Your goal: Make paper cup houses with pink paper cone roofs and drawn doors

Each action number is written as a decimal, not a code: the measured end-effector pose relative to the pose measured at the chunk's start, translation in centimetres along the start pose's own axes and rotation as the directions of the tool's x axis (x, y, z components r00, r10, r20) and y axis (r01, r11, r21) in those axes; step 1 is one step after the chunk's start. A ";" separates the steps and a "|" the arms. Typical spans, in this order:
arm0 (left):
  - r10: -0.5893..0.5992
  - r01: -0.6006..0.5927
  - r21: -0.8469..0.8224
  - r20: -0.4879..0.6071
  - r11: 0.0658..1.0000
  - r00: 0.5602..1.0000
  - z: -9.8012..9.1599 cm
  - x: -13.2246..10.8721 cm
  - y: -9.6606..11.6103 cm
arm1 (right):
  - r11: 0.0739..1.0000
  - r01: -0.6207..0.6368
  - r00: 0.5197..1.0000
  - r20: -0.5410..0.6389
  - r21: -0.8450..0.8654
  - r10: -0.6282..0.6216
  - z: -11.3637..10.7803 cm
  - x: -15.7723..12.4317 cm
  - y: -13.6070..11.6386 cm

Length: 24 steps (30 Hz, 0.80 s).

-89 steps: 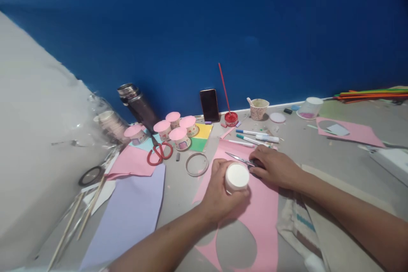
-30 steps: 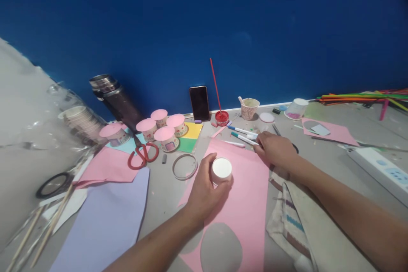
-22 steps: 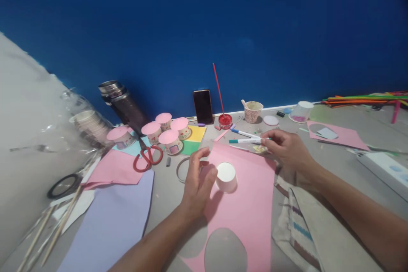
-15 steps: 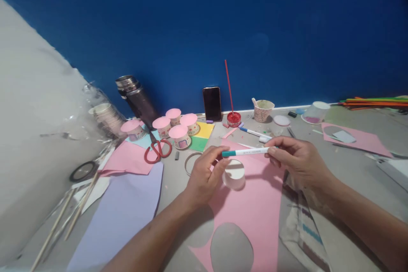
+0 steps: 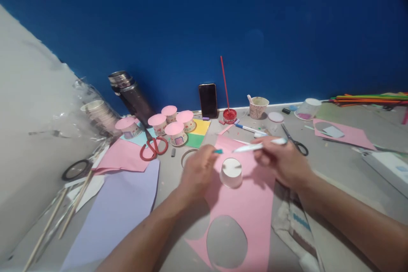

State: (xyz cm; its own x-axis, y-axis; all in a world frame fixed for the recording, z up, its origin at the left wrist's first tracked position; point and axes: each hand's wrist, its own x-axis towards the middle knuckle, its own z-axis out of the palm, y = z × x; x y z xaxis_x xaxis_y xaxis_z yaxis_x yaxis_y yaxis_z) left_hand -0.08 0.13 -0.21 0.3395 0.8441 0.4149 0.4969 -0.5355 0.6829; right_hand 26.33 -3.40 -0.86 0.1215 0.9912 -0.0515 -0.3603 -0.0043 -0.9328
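My right hand (image 5: 282, 159) grips a white marker (image 5: 251, 147), its bare tip pointing left. Pinched in my left hand (image 5: 199, 168) is the teal marker cap (image 5: 218, 151), apart from the marker. Both hands are slightly blurred. Below and between them a white paper cup (image 5: 232, 173) stands upside down on a pink paper sheet (image 5: 255, 212). That sheet has a round hole cut out near its front. A roll of tape (image 5: 188, 158) lies partly behind my left hand.
Red-handled scissors (image 5: 154, 148) lie left of centre, before several cups with pink tops (image 5: 174, 128). A dark flask (image 5: 131, 97), a phone (image 5: 208, 101) and a red pot with a stick (image 5: 229, 115) stand by the blue wall. Black scissors (image 5: 299, 148) lie at right; lilac paper (image 5: 111, 216) at left.
The teal cap has come off the marker. My left hand keeps the cap, while my right hand has turned the marker so its uncovered tip faces left. The view has shifted slightly.
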 end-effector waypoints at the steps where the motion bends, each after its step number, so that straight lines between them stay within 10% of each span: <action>1: -0.100 0.096 -0.041 -0.102 0.995 0.990 -0.6 0.3 -0.6 | 0.997 0.053 0.995 -0.089 0.054 -0.048 -1.0 0.5 -0.6; 4: -0.222 0.188 -0.155 -0.248 0.970 0.943 -2.0 1.1 -2.1 | 0.980 0.088 0.989 -0.135 0.181 -0.064 -3.1 1.8 -2.1; 10: -0.291 0.270 -0.357 -0.006 0.894 0.957 -0.3 0.9 -1.3 | 0.994 -0.003 0.998 -0.056 0.110 0.009 -1.9 1.7 -1.2; 24: -0.047 0.082 -0.276 0.130 0.958 0.990 1.1 -1.1 2.7 | 0.998 0.020 0.992 0.126 -0.066 -0.011 0.8 -1.7 0.2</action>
State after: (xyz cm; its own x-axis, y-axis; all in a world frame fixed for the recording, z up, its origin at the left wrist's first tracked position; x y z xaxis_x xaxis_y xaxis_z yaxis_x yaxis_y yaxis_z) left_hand 1.73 -2.28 0.48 0.4164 0.8581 0.3005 0.2832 -0.4365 0.8540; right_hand 25.32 -5.01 -0.63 0.0085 1.0000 0.0043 -0.2964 0.0066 -0.9550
